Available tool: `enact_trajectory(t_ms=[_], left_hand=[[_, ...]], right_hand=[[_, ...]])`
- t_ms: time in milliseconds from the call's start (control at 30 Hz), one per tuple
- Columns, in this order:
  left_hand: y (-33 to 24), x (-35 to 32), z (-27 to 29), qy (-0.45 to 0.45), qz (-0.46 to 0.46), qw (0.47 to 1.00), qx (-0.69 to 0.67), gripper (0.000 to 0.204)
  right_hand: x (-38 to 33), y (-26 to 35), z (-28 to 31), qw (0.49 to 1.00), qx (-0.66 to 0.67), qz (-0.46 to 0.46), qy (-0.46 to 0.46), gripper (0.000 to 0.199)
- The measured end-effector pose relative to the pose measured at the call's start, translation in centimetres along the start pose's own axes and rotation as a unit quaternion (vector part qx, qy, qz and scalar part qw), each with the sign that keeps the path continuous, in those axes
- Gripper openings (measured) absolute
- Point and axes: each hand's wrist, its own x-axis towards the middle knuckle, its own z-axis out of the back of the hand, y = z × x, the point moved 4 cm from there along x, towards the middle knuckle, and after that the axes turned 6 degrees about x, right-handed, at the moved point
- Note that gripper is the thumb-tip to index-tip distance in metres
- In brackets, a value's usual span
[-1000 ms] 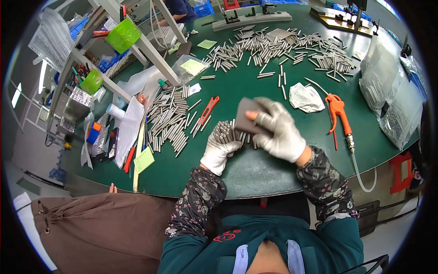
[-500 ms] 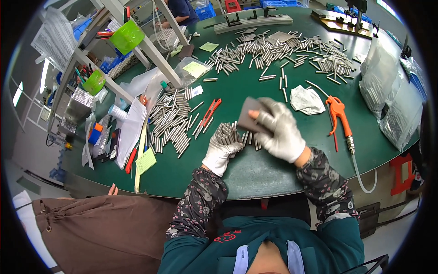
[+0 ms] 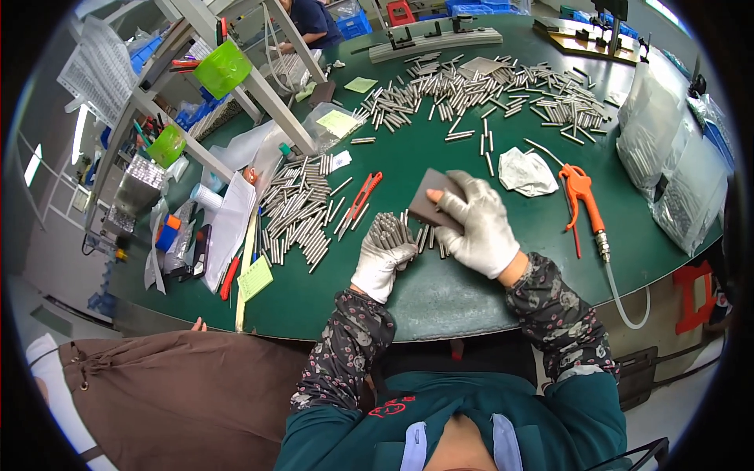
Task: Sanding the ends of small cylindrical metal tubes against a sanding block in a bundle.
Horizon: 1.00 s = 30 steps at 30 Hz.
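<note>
My gloved left hand [image 3: 382, 259] is closed around a bundle of short metal pins [image 3: 390, 231], their ends facing up. Just to its right, my gloved right hand [image 3: 476, 228] grips a dark brown-grey sanding block [image 3: 433, 199], with a bare thumb tip showing on the block's face. A few more pins [image 3: 428, 238] stick out between the two hands, partly hidden by the block and the right hand. Left of the hands lies a pile of loose pins [image 3: 297, 206], with an orange utility knife [image 3: 363, 200] beside it.
A large spread of pins [image 3: 471, 90] covers the far table. On the right are a crumpled white cloth [image 3: 528, 172], an orange air gun [image 3: 580, 196] with its hose, and plastic bags [image 3: 667, 149]. A metal shelf frame [image 3: 271, 98] rises at left. A person stands at lower left.
The right hand and sanding block have shifted slightly and look less blurred. My left hand keeps its hold on the pins in nearly the same place.
</note>
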Motion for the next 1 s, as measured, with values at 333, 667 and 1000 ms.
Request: enact_trajectory(t_ms=[333,667,1000], left_hand=[[0.4,0.1,0.5,-0.011,0.011,0.999,0.029,0.023],[0.3,0.2,0.4,-0.007,0.007,1.0,0.013,0.023],[-0.3,-0.2,-0.4,-0.037,0.031,0.999,0.023,0.03]], right_hand=[[-0.1,-3.4,0.5,0.987,-0.118,-0.11,-0.006,0.04],[-0.4,-4.1,0.2,0.954,-0.259,-0.149,0.016,0.04],[-0.3,0.0,-3.9,0.973,0.211,-0.084,0.045,0.027]])
